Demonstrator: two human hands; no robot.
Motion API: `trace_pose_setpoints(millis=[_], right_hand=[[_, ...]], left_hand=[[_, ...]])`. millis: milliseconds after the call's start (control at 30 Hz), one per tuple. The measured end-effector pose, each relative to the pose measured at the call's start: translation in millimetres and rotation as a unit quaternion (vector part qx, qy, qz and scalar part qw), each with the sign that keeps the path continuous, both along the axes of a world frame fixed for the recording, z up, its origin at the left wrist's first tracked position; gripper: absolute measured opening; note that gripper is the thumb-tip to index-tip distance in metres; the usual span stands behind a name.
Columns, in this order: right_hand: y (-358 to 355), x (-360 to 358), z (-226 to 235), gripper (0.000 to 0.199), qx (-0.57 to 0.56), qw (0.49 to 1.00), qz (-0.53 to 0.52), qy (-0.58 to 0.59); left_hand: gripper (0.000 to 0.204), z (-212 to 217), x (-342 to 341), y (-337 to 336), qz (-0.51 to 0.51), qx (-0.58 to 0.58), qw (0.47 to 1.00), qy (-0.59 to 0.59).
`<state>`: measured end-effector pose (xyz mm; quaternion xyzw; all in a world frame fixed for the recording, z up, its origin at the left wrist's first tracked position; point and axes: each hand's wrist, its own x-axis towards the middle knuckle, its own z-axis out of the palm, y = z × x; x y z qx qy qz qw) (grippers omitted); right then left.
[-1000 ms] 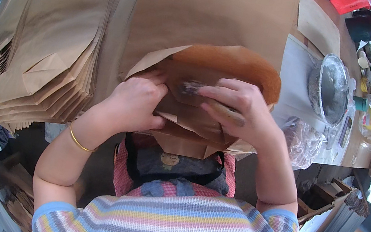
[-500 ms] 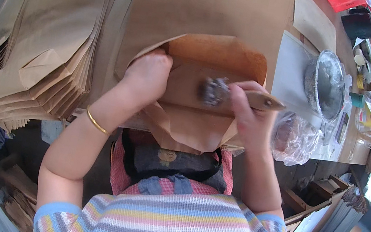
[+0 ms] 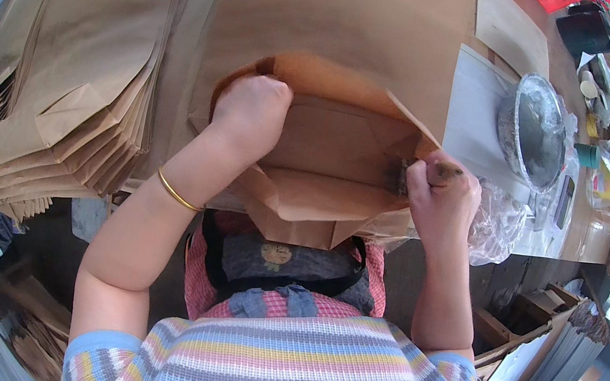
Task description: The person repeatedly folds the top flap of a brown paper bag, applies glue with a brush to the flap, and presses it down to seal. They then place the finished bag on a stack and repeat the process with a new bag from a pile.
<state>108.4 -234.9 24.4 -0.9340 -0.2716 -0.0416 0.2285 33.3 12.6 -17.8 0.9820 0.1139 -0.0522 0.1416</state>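
The left hand (image 3: 251, 109), fingers curled into a fist, presses the brown paper bag (image 3: 328, 154) at centre. At three o'clock, the right hand (image 3: 441, 202) pinches a brush (image 3: 414, 173) against its fold.

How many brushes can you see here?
1. The brush is gripped in the right hand, its bristles against the open brown paper bag that the left hand presses down. Others may lie hidden in the clutter at right.

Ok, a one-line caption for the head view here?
Left hand presses the folded bottom of a brown paper bag while the right hand holds a brush to it, beside a stack of bags.
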Motion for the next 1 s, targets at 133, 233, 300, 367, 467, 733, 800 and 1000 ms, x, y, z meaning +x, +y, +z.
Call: trace_pose_setpoints(millis=[133,233,300,367,467,733,800,1000], right_hand=[[-7,10,11,0.020,0.355,0.874,-0.005,0.331],[6,44,-36,0.037,0.652,0.686,-0.013,0.323],[25,50,-76,0.040,0.711,0.602,-0.055,0.360],[45,41,-103,0.040,0.738,0.501,0.003,0.453],[63,25,-112,0.040,0.741,0.358,0.124,0.554],[58,33,-112,0.043,0.717,0.321,0.143,0.602],[56,32,-115,0.043,0.711,0.333,0.150,0.602],[56,30,-113,0.039,0.669,0.395,0.168,0.606]], left_hand=[[0.005,2,2,-9,-0.041,0.093,0.995,0.010],[0.008,4,3,-15,-0.055,0.111,0.992,0.000],[0.009,3,3,-18,-0.059,0.122,0.991,-0.022],[0.010,-1,4,-24,-0.066,0.125,0.989,-0.049],[0.008,30,5,-20,-0.224,0.084,0.970,0.033],[0.063,-56,-59,31,0.046,0.086,0.987,-0.130],[0.062,-53,-45,5,0.014,0.094,0.988,-0.121],[0.066,-44,-56,4,-0.087,0.048,0.989,-0.107]])
